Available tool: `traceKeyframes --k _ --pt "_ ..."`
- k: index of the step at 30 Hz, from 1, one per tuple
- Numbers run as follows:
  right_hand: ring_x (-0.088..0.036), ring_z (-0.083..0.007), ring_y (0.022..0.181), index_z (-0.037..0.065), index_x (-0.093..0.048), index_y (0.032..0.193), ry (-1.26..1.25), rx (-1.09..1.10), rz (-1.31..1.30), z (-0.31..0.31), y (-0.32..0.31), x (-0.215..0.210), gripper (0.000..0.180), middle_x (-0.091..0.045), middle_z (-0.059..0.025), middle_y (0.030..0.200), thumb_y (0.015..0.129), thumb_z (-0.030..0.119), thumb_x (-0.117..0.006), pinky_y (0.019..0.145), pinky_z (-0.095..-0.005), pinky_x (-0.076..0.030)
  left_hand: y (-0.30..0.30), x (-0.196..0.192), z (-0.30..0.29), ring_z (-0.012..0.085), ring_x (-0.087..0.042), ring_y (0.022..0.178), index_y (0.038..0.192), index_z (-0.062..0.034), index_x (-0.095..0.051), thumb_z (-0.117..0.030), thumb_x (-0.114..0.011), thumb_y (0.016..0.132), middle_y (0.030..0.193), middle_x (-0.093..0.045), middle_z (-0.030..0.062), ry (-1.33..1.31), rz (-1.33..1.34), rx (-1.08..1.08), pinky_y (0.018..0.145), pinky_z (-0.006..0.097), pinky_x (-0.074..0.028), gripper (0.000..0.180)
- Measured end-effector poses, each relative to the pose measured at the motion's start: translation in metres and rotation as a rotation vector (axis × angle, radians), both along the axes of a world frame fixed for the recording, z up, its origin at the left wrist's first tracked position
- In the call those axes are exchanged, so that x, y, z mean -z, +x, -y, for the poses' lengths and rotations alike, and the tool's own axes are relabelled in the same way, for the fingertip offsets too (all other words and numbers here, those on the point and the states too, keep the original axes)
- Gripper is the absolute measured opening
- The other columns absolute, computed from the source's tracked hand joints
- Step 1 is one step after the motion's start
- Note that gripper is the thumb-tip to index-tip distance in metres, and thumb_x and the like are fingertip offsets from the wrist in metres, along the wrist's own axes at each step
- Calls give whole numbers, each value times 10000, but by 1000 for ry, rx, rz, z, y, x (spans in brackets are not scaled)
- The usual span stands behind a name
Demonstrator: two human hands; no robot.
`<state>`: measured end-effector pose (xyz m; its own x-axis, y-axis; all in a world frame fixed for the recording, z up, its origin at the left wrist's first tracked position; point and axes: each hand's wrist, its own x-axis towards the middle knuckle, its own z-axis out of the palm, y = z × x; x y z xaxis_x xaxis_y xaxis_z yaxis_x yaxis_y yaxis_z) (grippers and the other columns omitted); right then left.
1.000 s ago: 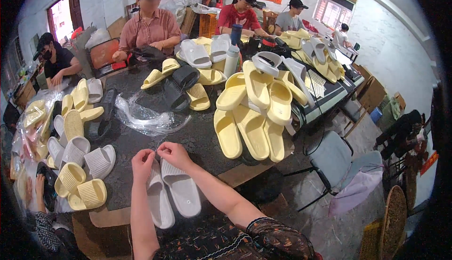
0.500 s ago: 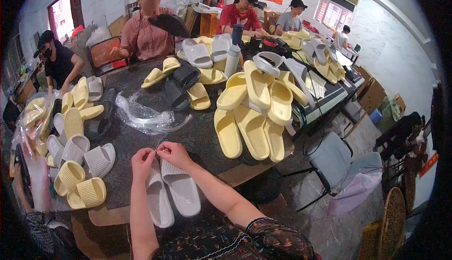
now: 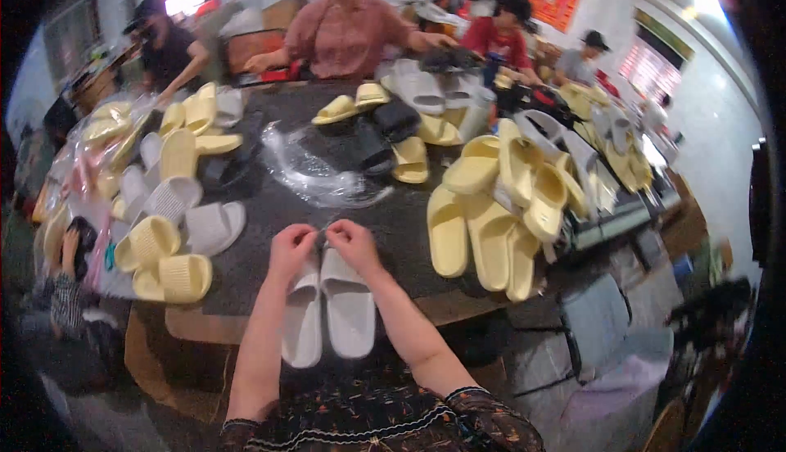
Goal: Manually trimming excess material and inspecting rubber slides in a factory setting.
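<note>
A pair of light grey slide slippers (image 3: pixel 350 313) lies side by side at the table's near edge, toes pointing away from me. My left hand (image 3: pixel 293 249) is closed in a pinch above the left slipper's toe. Just over the right slipper's toe, my right hand (image 3: pixel 352 244) pinches too. Between the fingertips runs a thin strand (image 3: pixel 324 227), too fine and blurred to tell its kind. Beyond my hands lies a bundle of clear plastic strips (image 3: pixel 319 178).
Yellow and grey slippers pile up at left (image 3: pixel 178 157) and in a yellow stack (image 3: pixel 491 247) at right. Black slippers (image 3: pixel 372 145) lie farther back. Across the dark table (image 3: pixel 254 264) stands a person in a pink shirt (image 3: pixel 348 38). A grey chair (image 3: pixel 598 317) is at right.
My view has swung, shifting the scene. My hands have drawn slightly apart, still pinching. The person opposite has lowered a dark item from chest height and now reaches over the slippers.
</note>
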<state>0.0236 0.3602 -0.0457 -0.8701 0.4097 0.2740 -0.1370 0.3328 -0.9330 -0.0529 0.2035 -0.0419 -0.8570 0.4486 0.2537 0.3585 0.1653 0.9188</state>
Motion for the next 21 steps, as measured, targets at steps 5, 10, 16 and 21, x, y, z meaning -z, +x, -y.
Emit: traceKeyframes --k 5,10,16,21 --pt "-570 -52 712 16 -674 952 -110 -10 -38 -6 3 -4 136 -658 11 774 855 111 -668 644 -228 -462 5 -7 -6 232 -651 792 946 -28 -683 -211 -642 845 864 -684 112 -20 -119 -8 729 337 -502 213" --pt "-511 -37 632 14 -662 914 -67 -105 -21 1 3 -3 128 -612 30 719 856 127 -677 583 -211 -422 10 -14 2 218 -616 819 920 -24 -672 -204 -622 863 863 -663 104 -51 -20 10 733 341 -484 194" --pt "-448 -6 612 21 -664 900 -160 -4 -12 0 3 -4 97 -553 72 686 855 106 -673 550 -187 -367 7 -10 1 329 -614 900 894 -46 -665 -271 -585 862 906 -658 137 -146 -140 -8 787 417 -483 241" --pt "-472 -12 619 18 -661 892 -41 -158 12 1 2 -1 93 -577 55 701 860 106 -668 558 -192 -382 4 -1 0 325 -612 910 903 -47 -660 -277 -590 861 904 -655 137 -173 -223 38 795 417 -482 244"
